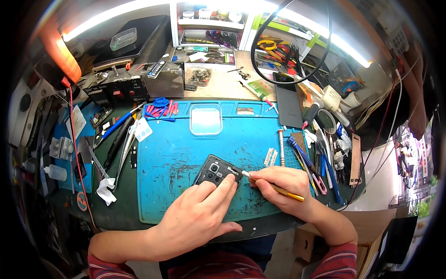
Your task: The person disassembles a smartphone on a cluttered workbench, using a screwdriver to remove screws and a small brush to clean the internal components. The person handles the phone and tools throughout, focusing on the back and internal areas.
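A dark smartphone [210, 173] with a cluster of camera lenses lies tilted on the blue work mat [169, 144]. My left hand [197, 209] lies across its back and holds it against the mat, fingertips beside the lenses, thumb out to the side. The phone's lower part is hidden beneath this hand. Pinched in my right hand [281, 186] is a slim tool with a gold handle [290, 193] and a silvery front end, which meets the phone's upper right edge. The exact kind of tip is too small to tell.
Beyond the phone stands a clear plastic box [206, 120]. Red and blue clips [160, 110] lie left of it. Tweezers [124, 151] and a crumpled tissue [106, 191] flank the mat on the left. A screwdriver [281, 146] and several hand tools [325, 153] crowd its right side.
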